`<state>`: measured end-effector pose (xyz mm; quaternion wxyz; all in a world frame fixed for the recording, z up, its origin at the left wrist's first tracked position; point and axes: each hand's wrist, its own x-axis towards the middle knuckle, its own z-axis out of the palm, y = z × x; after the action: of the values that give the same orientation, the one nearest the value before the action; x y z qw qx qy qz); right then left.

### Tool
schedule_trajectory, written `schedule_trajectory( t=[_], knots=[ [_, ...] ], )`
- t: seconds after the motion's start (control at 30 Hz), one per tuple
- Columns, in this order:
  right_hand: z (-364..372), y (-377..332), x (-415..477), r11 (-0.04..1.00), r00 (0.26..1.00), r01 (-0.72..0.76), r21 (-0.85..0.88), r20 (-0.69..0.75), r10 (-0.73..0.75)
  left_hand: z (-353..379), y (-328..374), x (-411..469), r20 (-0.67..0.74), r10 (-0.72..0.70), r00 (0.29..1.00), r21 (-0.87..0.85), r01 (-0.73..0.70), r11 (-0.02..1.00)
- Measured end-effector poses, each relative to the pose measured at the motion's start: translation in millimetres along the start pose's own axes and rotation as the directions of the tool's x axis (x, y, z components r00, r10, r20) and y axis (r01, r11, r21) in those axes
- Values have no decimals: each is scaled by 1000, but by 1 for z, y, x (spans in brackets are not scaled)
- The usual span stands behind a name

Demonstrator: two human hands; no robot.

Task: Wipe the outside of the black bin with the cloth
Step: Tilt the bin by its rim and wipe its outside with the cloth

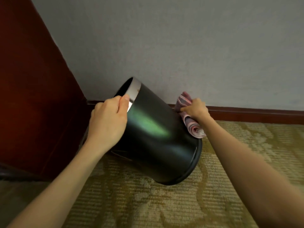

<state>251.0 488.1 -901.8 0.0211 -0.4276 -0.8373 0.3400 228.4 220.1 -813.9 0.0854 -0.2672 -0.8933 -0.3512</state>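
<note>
Above carpet (213, 186), tilted black bin (156, 137): left hand (107, 120) grips rim; right hand (195, 109) clamps cloth (189, 119) against far side.

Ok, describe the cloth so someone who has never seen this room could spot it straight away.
Start at the pale grey wall and follow its dark red skirting board to the tilted, glossy black round bin. Against the bin's right side, gripped in the right hand, is the rolled pink striped cloth: the only soft, pink thing there.
</note>
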Motion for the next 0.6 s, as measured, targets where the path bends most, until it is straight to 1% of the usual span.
schedule_trajectory(
  t=[0.13, 0.27, 0.37, 0.47, 0.53, 0.6],
  knots=[
    [-4, 21, -12, 993, 995, -92, 79, -42, 96, 3, 9, 2, 35, 28, 999, 29, -29, 999],
    [-5, 41, -34, 966, 982, -142, 214, -94, 165, 7, 17, -5, 43, 97, 994, 55, -99, 994],
    [-4, 56, -62, 953, 962, -130, 275, -198, 189, 12, 21, -13, 29, 150, 988, 88, -152, 985],
    [1, 65, -98, 921, 916, -113, 373, -321, 242, 18, 29, -15, 46, 162, 986, 106, -166, 980],
    [8, 75, -120, 880, 887, -95, 465, -362, 286, 24, 38, -13, 68, 141, 988, 111, -148, 983],
    [16, 87, -136, 843, 867, -100, 529, -369, 334, 28, 52, -15, 93, 157, 983, 130, -168, 977]
  ],
)
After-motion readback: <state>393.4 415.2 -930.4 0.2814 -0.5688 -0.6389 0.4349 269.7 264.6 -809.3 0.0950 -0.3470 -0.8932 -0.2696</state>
